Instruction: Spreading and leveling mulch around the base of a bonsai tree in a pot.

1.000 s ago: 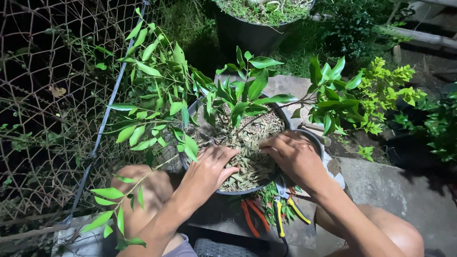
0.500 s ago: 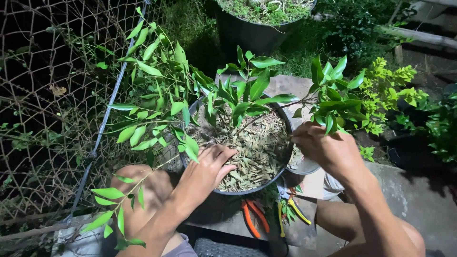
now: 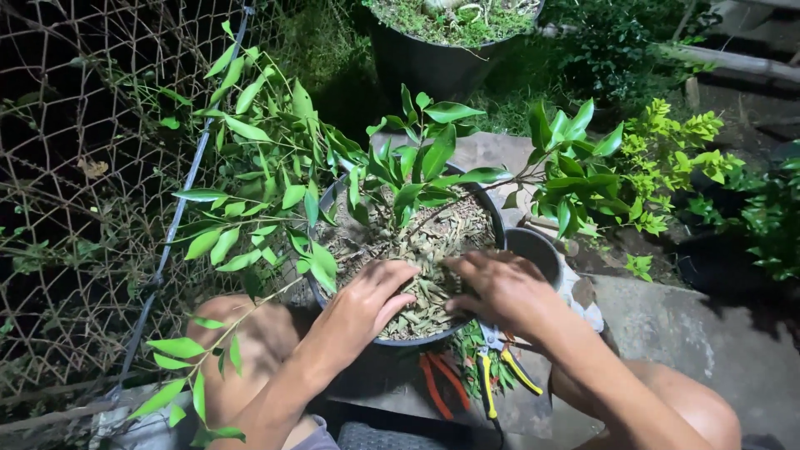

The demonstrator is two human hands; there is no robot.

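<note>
**Hands on the mulch of a potted shrub**

Black pot (image 3: 492,218) stands between the knees. Left hand (image 3: 360,307), spread, presses the dry-leaf mulch (image 3: 429,250); right hand (image 3: 500,292) pinches leaves. Risk: pressing sideways could tip the pot onto the pliers (image 3: 439,381).

Pliers (image 3: 440,383) partly under pot (image 3: 417,337)
</note>
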